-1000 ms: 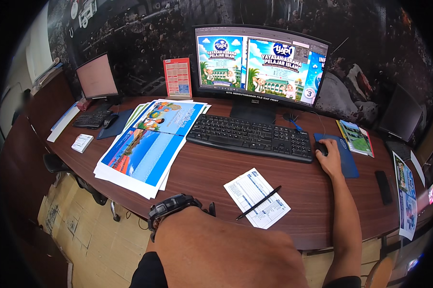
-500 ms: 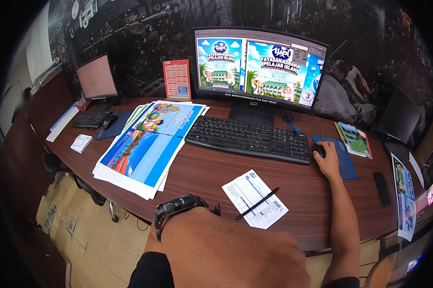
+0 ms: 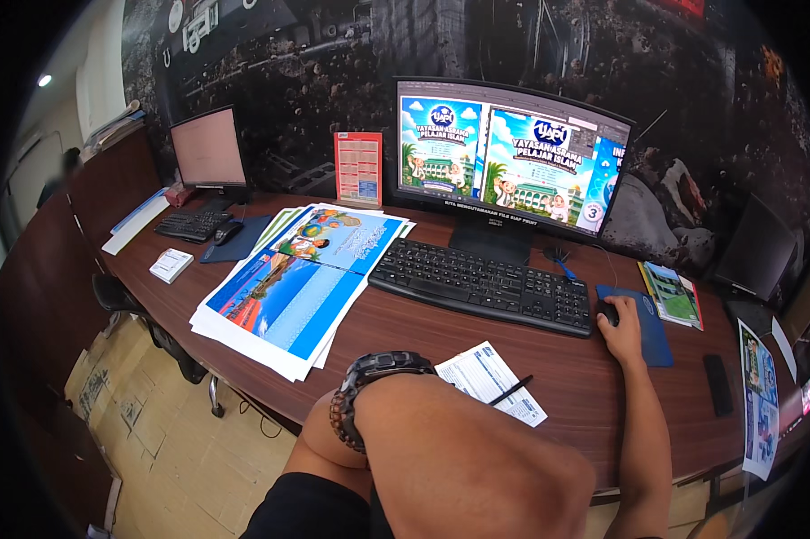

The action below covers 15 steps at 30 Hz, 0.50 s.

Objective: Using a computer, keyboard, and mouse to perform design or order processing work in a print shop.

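Note:
My right hand (image 3: pixel 624 332) rests over a black computer mouse (image 3: pixel 608 312), fingers curved around it, on a blue mouse pad (image 3: pixel 655 340). Close to the camera, my left hand (image 3: pixel 490 449) looms large at the bottom, bent across in front of me, a dark watch (image 3: pixel 369 377) on its wrist; its fingers are hidden. Behind it, a printed form pad (image 3: pixel 472 370) with a black pen (image 3: pixel 513 389) across it is partly covered. A black keyboard (image 3: pixel 481 283) lies before the lit monitor (image 3: pixel 513 153), which displays two colourful poster layouts.
Large colour prints (image 3: pixel 306 292) are stacked left of the keyboard. Farther left stand a second monitor (image 3: pixel 209 148), a keyboard (image 3: pixel 192 225) and a small white stack of cards (image 3: pixel 170 265). A red calendar (image 3: pixel 358 169) stands behind. Right are booklets (image 3: pixel 673 292) and a black oblong object (image 3: pixel 717 384).
The view has shifted, so the desk sits lower and farther right in it. My left hand now hides more of the form pad and pen. My right hand stays on the mouse.

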Each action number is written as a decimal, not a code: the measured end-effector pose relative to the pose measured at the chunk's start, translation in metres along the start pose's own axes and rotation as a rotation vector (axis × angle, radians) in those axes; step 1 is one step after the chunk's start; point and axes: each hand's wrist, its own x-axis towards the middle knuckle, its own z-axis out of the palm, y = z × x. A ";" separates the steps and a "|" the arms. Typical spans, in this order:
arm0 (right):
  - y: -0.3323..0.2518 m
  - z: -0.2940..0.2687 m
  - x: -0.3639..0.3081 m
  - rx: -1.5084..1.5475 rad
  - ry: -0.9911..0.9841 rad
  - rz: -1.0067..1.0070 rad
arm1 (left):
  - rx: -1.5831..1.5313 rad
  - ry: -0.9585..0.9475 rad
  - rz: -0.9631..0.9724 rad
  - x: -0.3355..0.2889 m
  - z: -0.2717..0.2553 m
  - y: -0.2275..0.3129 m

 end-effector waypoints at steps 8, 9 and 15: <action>0.001 -0.002 0.001 -0.012 0.000 0.016 | -0.012 0.079 0.043 -0.008 0.013 -0.012; 0.001 -0.001 0.002 -0.002 0.001 0.004 | -0.236 0.271 0.121 -0.006 0.024 -0.015; 0.004 -0.001 0.001 0.007 0.005 -0.010 | -0.083 0.040 0.011 -0.017 -0.009 -0.001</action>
